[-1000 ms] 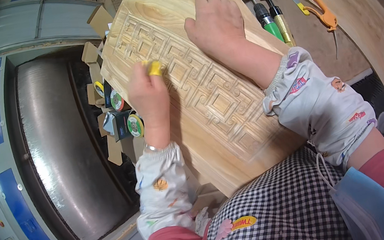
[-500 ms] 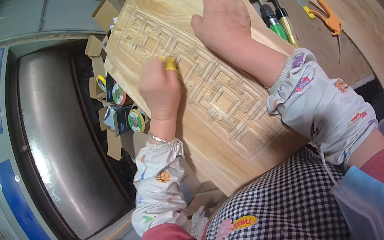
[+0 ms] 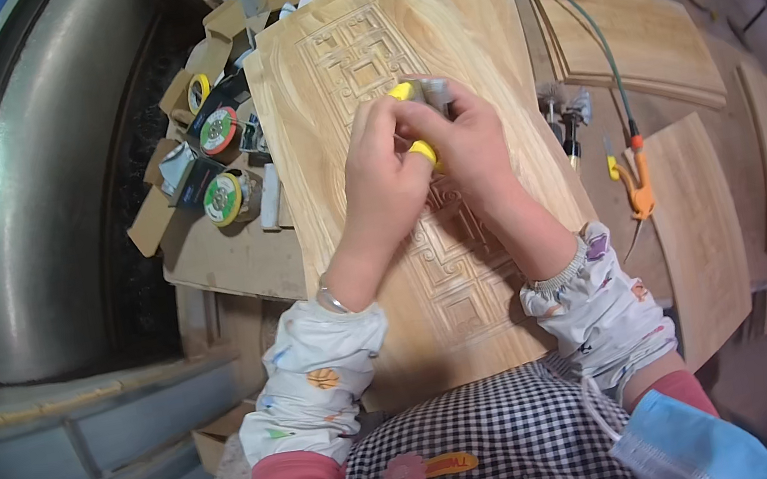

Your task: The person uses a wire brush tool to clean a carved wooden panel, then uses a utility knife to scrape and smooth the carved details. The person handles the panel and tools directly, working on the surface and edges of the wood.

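My left hand [image 3: 385, 188] and my right hand [image 3: 466, 155] meet over a carved wooden panel [image 3: 298, 91], fingers closed round a small grey piece [image 3: 435, 91]. Yellow patches [image 3: 423, 154] show at my left thumb and at the fingertips above it; I cannot tell whether these are finger wraps or part of what is held. The panel has a raised square-and-scroll pattern down its middle, partly hidden by my hands, and lies on another plain board. Both wrists come out of white printed sleeve covers.
Open cardboard boxes [image 3: 147, 223] and round tins [image 3: 223, 199] crowd the left, beside a steel drum machine [image 3: 56, 193]. At right lie plain boards [image 3: 624, 37], two power tools [image 3: 571, 132] and an orange air gun [image 3: 637, 187] on a hose. A blue mask [image 3: 691, 442] hangs at my waist.
My hands have come together at the panel's middle, my right hand leaving its spread position higher on the board. The grey piece now shows between them. The view has swung, so the panel appears more upright.
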